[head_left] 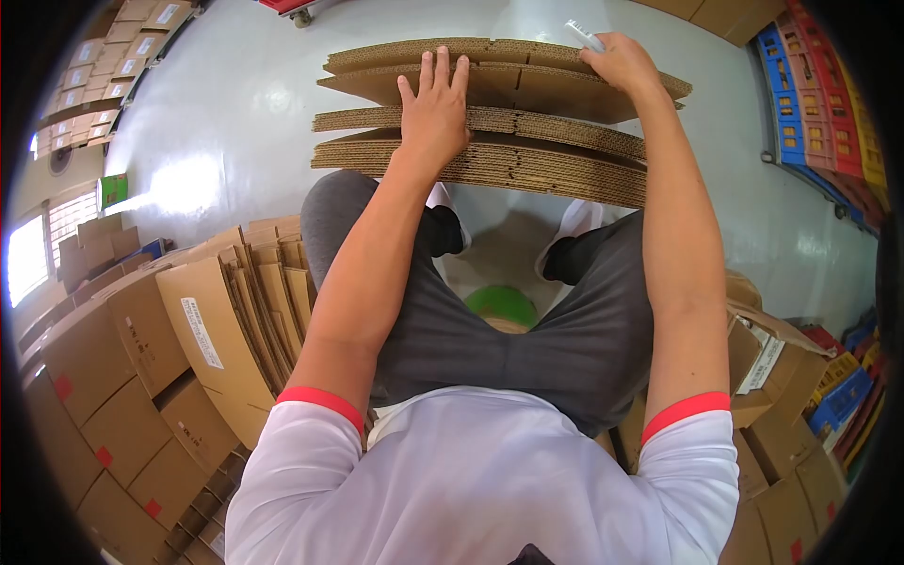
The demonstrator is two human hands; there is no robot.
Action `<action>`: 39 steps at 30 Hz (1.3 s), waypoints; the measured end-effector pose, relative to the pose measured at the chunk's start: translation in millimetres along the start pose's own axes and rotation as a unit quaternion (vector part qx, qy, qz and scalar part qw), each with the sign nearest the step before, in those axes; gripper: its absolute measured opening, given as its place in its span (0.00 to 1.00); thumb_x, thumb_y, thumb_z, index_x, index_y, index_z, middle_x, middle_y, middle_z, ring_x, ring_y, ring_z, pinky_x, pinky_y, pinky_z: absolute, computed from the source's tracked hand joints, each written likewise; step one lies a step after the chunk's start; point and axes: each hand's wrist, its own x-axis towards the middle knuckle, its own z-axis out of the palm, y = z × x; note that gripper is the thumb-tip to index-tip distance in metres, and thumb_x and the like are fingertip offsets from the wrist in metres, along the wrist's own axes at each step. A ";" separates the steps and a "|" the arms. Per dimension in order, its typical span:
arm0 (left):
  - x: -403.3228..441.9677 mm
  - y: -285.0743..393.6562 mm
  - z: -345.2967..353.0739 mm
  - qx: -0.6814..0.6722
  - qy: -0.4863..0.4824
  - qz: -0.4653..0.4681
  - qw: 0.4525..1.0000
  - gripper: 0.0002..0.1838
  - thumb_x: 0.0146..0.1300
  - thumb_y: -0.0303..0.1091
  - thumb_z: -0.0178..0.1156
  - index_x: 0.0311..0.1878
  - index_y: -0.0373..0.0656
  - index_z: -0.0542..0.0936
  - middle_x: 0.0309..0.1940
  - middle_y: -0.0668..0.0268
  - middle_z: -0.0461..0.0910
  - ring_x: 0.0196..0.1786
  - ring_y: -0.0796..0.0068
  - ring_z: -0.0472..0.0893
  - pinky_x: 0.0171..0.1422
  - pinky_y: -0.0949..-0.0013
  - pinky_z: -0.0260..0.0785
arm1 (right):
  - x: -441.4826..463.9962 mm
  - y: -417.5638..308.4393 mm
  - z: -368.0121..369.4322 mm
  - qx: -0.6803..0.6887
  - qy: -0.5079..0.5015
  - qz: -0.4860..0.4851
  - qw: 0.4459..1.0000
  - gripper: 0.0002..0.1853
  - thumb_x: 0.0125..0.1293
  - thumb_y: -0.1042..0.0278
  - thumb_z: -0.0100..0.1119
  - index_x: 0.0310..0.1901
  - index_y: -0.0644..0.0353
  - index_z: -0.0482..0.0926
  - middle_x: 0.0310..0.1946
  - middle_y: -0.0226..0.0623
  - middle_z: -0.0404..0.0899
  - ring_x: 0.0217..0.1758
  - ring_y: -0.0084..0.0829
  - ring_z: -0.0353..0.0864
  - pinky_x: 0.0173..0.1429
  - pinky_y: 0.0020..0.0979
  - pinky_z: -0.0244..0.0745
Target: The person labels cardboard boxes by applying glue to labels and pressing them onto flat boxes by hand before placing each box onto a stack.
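Several bundles of flat cardboard stand on edge in front of my knees, among them a near bundle [556, 169] and a far one [405, 56]. My left hand [435, 108] rests on top of the cardboard edges with its fingers spread, holding nothing. At the far right end of the bundles, my right hand [623, 64] is closed around a small whitish object [585, 36]. That object sticks out to the upper left of the hand, and I cannot make out exactly what it is.
Leaning cardboard sheets [221, 330] and stacked boxes [122, 405] are on the left. More boxes [782, 424] stand at the lower right. Coloured crates [819, 104] are at the upper right. A green round seat [502, 303] shows between my legs.
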 end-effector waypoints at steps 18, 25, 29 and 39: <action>55.5 45.1 7.9 -0.073 0.073 0.204 0.973 0.70 0.46 0.42 0.86 0.87 0.52 0.49 0.85 0.50 0.53 0.86 0.43 0.55 0.84 0.27 0.50 | -5.3 5.8 -11.8 0.046 -0.007 -0.056 0.997 0.26 0.64 0.42 0.67 0.37 0.63 0.88 0.25 0.39 0.86 0.32 0.34 0.86 0.45 0.40 0.80; 99.6 93.6 14.3 -0.172 -0.077 0.176 0.966 0.13 0.52 0.38 0.74 0.39 0.43 0.88 0.37 0.56 0.90 0.46 0.53 0.90 0.56 0.53 0.81 | 26.4 106.8 -64.5 0.392 0.268 -0.065 0.878 0.21 0.81 0.50 0.54 0.60 0.51 0.90 0.40 0.25 0.92 0.23 0.13 0.66 0.25 0.19 0.62; 88.5 75.4 33.2 -0.149 0.028 0.182 0.972 0.25 0.49 0.44 0.76 0.49 0.44 0.84 0.44 0.59 0.87 0.53 0.57 0.86 0.60 0.55 0.74 | -19.7 78.6 -86.8 0.395 0.377 -0.035 0.837 0.35 0.82 0.35 0.46 0.56 0.62 0.90 0.43 0.42 0.92 0.30 0.21 0.76 0.37 0.22 0.75; 45.9 -15.2 -165.1 -0.318 0.305 0.080 0.894 0.38 0.43 0.55 0.82 0.52 0.40 0.83 0.48 0.52 0.86 0.55 0.50 0.86 0.59 0.51 0.76 | -105.0 121.2 -179.9 0.677 0.444 -0.235 0.538 0.18 0.74 0.61 0.60 0.50 0.71 0.85 0.48 0.55 0.87 0.49 0.49 0.88 0.63 0.51 0.85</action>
